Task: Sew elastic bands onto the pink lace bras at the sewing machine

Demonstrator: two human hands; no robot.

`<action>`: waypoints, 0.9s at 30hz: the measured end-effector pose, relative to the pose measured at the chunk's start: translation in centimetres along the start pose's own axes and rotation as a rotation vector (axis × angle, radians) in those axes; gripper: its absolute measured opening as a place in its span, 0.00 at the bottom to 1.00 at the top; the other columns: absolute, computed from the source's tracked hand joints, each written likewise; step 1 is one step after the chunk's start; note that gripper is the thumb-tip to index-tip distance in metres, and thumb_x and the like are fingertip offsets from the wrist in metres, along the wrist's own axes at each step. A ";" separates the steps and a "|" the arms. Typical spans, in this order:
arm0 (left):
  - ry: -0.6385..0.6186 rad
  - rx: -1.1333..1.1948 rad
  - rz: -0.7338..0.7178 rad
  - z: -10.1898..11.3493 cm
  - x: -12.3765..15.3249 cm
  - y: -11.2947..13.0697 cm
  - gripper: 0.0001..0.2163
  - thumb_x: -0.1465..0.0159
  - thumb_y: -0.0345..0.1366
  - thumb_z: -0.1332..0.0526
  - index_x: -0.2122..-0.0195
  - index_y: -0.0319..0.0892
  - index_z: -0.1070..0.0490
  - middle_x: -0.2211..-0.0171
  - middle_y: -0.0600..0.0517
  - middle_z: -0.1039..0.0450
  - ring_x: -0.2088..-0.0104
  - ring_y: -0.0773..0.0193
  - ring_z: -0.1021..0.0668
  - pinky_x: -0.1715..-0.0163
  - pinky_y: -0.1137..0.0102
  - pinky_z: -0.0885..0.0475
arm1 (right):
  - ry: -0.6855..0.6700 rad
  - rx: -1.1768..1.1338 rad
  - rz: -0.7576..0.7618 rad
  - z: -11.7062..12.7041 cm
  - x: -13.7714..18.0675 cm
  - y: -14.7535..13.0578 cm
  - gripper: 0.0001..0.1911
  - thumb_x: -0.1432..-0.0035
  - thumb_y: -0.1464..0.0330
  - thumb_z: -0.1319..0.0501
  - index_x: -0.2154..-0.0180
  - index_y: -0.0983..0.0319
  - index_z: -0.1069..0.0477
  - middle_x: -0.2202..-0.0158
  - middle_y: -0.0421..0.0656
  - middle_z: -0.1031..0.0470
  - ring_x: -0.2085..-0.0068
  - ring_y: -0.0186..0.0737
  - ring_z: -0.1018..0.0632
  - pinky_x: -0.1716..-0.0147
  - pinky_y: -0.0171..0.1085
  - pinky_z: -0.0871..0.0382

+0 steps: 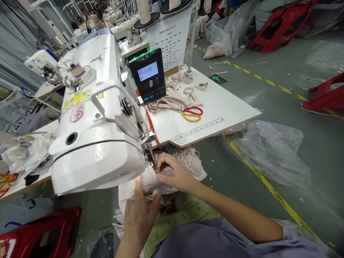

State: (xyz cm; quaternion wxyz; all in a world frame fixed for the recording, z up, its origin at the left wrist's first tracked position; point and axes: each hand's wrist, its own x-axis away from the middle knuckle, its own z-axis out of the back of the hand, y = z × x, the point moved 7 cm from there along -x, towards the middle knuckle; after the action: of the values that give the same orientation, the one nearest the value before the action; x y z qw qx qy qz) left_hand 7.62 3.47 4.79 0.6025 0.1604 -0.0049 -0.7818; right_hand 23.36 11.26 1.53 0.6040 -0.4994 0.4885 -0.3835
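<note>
The left hand (141, 211), grip wide, touches pale lace-edged fabric (150, 182) beside a rounded white sewing machine (94, 122). The right hand's (177, 175) grip I cannot tell.

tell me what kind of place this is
Probably a garment-sewing workshop: an industrial sewing machine with pale lace fabric below its needle end, another sewing machine farther back, and scissors lying beside beige fabric strips.
</note>
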 end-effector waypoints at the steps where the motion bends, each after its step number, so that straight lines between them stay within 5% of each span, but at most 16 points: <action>1: 0.023 -0.029 0.021 0.0 0.2 -0.2 0.37 0.31 0.50 0.46 0.30 0.30 0.58 0.74 0.46 0.21 0.84 0.60 0.24 0.82 0.69 0.30 | 0.003 0.012 0.001 0.0 0.1 -0.1 0.11 0.46 0.63 0.34 0.63 0.59 0.33 0.63 0.41 0.32 0.63 0.39 0.29 0.60 0.39 0.34; 6: -0.008 -0.043 0.042 -1.1 1.4 0.5 0.40 0.31 0.47 0.45 0.30 0.26 0.66 0.71 0.40 0.20 0.81 0.54 0.22 0.83 0.66 0.29 | 0.006 0.118 -0.039 -0.5 1.2 -0.1 0.13 0.46 0.61 0.33 0.62 0.58 0.33 0.64 0.40 0.30 0.62 0.41 0.29 0.60 0.40 0.36; 11: 0.030 -0.002 -0.050 -2.7 5.1 5.0 0.40 0.33 0.44 0.41 0.29 0.37 0.63 0.45 0.28 0.28 0.68 0.47 0.17 0.75 0.60 0.22 | -0.018 0.058 -0.159 -0.7 4.3 0.3 0.08 0.38 0.61 0.40 0.65 0.59 0.31 0.66 0.40 0.29 0.63 0.40 0.29 0.63 0.37 0.37; 16: -0.203 0.446 -0.055 -4.2 7.7 6.7 0.39 0.33 0.49 0.45 0.29 0.39 0.66 0.61 0.41 0.19 0.70 0.54 0.17 0.73 0.65 0.21 | 0.017 -0.008 -0.186 1.4 6.6 -0.5 0.16 0.35 0.59 0.44 0.74 0.60 0.34 0.72 0.39 0.36 0.68 0.39 0.33 0.67 0.37 0.39; 19: -0.300 0.764 -0.045 -3.3 7.0 5.8 0.27 0.30 0.42 0.46 0.32 0.49 0.53 0.66 0.52 0.19 0.72 0.63 0.18 0.71 0.71 0.22 | -0.010 -0.082 -0.212 2.2 7.3 -0.6 0.13 0.37 0.61 0.44 0.72 0.59 0.33 0.72 0.39 0.36 0.69 0.38 0.33 0.69 0.36 0.40; 22: -0.180 0.707 -0.047 -0.7 5.2 4.3 0.17 0.32 0.34 0.44 0.41 0.50 0.38 0.65 0.52 0.22 0.66 0.63 0.19 0.65 0.70 0.23 | -0.069 -0.107 -0.202 2.1 7.5 -1.0 0.12 0.39 0.63 0.43 0.73 0.60 0.33 0.73 0.39 0.36 0.70 0.38 0.33 0.69 0.37 0.41; 25: -0.093 0.615 -0.088 1.3 3.5 3.9 0.19 0.32 0.32 0.44 0.40 0.46 0.39 0.49 0.43 0.27 0.47 0.55 0.25 0.50 0.62 0.26 | -0.148 -0.079 -0.172 1.3 7.6 -1.7 0.11 0.40 0.65 0.44 0.74 0.60 0.33 0.73 0.39 0.35 0.70 0.38 0.32 0.68 0.37 0.40; 27: -0.145 0.583 -0.155 1.5 2.5 4.4 0.24 0.32 0.32 0.45 0.35 0.44 0.46 0.39 0.40 0.36 0.36 0.52 0.35 0.40 0.57 0.34 | -0.199 -0.031 -0.138 0.9 7.7 -2.3 0.11 0.40 0.66 0.45 0.74 0.60 0.34 0.73 0.39 0.34 0.69 0.38 0.32 0.68 0.37 0.40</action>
State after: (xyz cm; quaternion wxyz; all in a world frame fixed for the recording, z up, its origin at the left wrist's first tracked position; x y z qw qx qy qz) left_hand 10.80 -0.36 6.51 0.4677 0.2704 -0.2598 -0.8004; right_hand 26.03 3.68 2.19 0.6140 -0.5767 0.3964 -0.3651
